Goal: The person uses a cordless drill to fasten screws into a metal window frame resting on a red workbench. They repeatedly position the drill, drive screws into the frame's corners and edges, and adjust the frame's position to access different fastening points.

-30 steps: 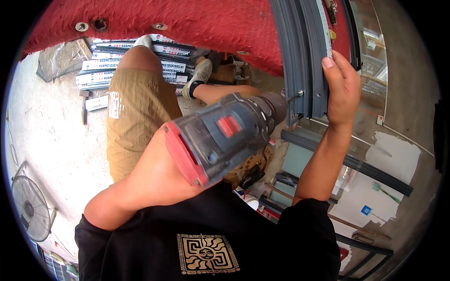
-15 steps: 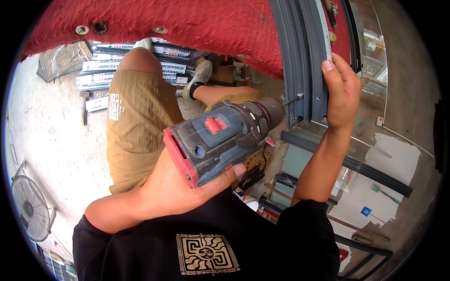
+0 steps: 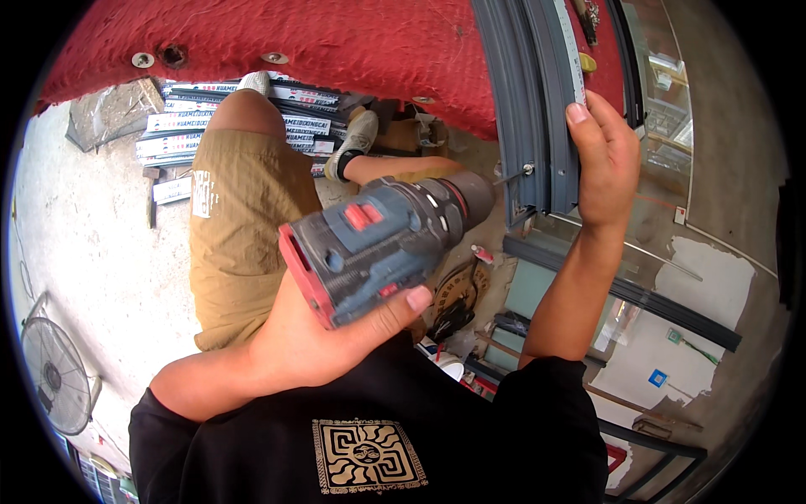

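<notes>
The left hand [image 3: 311,329] is gripping a drill [image 3: 369,244], and its bit [image 3: 508,178] is pointing at a screw [image 3: 528,170] in the grey bars [image 3: 537,109]. These are lying across the red bench [image 3: 361,38] toward its right end, jutting past the near edge. The right hand [image 3: 606,160] is bracing their right side, thumb on top; whether its fingers are gripping, I cannot tell. Good driving is probably depending on a bit lined up with the screw, steady pressure and bars pressed firm. Rough cloth is covering the bench; wrapped strips [image 3: 290,128] are lying on the floor [image 3: 92,218] beyond its near edge, and a fan [image 3: 54,374] is standing far left.
</notes>
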### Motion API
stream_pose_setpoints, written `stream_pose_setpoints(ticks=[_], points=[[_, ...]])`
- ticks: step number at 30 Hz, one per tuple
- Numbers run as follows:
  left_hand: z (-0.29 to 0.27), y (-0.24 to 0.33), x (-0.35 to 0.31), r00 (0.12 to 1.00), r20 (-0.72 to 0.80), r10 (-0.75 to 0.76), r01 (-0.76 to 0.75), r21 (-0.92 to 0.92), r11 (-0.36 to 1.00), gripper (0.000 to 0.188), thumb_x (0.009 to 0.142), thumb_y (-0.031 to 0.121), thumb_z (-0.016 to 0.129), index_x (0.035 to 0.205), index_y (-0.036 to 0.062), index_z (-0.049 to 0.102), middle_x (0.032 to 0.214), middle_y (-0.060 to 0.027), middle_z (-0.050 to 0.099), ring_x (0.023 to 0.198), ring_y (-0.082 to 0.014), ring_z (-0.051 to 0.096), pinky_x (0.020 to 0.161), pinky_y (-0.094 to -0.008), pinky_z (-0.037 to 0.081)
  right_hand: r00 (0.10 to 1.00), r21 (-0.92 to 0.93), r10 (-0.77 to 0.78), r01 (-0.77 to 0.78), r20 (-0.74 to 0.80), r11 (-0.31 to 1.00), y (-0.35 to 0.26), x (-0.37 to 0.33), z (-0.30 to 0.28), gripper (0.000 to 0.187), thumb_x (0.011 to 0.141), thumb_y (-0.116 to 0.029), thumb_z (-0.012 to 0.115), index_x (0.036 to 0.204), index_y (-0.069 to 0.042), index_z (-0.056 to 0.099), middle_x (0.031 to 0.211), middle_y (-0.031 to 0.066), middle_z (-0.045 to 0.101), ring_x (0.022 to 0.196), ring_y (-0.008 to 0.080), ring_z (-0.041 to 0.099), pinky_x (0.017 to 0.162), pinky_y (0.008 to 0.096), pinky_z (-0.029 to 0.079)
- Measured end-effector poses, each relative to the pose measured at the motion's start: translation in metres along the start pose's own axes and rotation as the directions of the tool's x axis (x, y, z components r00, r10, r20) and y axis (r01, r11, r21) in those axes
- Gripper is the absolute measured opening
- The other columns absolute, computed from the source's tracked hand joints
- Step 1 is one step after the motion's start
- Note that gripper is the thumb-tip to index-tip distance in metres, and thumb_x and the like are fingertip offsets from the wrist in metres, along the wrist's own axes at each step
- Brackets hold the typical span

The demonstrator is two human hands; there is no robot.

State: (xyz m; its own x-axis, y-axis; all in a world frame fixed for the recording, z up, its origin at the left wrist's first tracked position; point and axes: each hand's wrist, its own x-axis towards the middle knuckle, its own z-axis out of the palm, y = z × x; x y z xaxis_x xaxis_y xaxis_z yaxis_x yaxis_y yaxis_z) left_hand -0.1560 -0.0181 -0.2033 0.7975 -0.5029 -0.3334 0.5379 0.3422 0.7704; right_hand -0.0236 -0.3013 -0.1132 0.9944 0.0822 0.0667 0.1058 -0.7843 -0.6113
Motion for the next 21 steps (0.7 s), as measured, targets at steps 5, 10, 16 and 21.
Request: stream_pose_setpoints(ticks=[5, 10, 16, 21], points=[[0.002, 0.000, -0.001, 0.997, -0.068, -0.038, 0.033, -0.072, 0.997, 0.037, 0.094, 0.010, 0.083, 0.126, -0.0025, 0.070, 0.116, -0.0105, 0.076, 0.105, -0.0163, 0.071, 0.091, -0.0327, 0.057, 1.000, -0.029, -0.008, 0.007, -0.019, 1.000, 0.000, 0.001, 0.002, 0.036, 0.105, -0.027, 0.067, 0.119, 0.006, 0.075, 0.087, -0.0017, 0.070, 0.079, 0.0040, 0.056, 0.069, 0.0233, 0.047], [0.003, 0.000, 0.000, 0.998, -0.065, 0.020, -0.018, 0.019, 1.000, 0.036, 0.092, 0.007, 0.082, 0.125, -0.0019, 0.071, 0.112, -0.0106, 0.077, 0.101, -0.0170, 0.073, 0.088, -0.0332, 0.058, 1.000, -0.007, 0.006, -0.006, -0.013, 1.000, 0.000, 0.000, 0.001, 0.037, 0.105, -0.026, 0.067, 0.121, 0.006, 0.074, 0.091, 0.0000, 0.072, 0.082, 0.0049, 0.058, 0.073, 0.0238, 0.048], [0.001, -0.013, 0.004, 0.880, 0.085, 0.467, -0.455, 0.433, 0.778, 0.033, 0.090, 0.010, 0.085, 0.120, 0.0028, 0.075, 0.110, -0.0124, 0.078, 0.098, -0.0284, 0.077, 0.086, -0.0379, 0.060, 1.000, -0.058, 0.005, -0.004, 0.008, 0.998, -0.003, 0.001, -0.002, 0.038, 0.105, -0.026, 0.067, 0.122, 0.007, 0.074, 0.094, 0.0014, 0.073, 0.085, 0.0058, 0.059, 0.076, 0.0243, 0.050], [0.003, -0.010, 0.004, 0.888, 0.090, 0.451, -0.444, 0.427, 0.788, 0.029, 0.090, 0.010, 0.084, 0.117, 0.0036, 0.076, 0.111, -0.0136, 0.077, 0.097, -0.0295, 0.076, 0.084, -0.0391, 0.060, 1.000, -0.057, -0.011, 0.011, 0.003, 0.998, -0.001, 0.001, -0.002, 0.038, 0.105, -0.027, 0.067, 0.122, 0.007, 0.074, 0.095, 0.0016, 0.074, 0.086, 0.0059, 0.060, 0.077, 0.0242, 0.050]])
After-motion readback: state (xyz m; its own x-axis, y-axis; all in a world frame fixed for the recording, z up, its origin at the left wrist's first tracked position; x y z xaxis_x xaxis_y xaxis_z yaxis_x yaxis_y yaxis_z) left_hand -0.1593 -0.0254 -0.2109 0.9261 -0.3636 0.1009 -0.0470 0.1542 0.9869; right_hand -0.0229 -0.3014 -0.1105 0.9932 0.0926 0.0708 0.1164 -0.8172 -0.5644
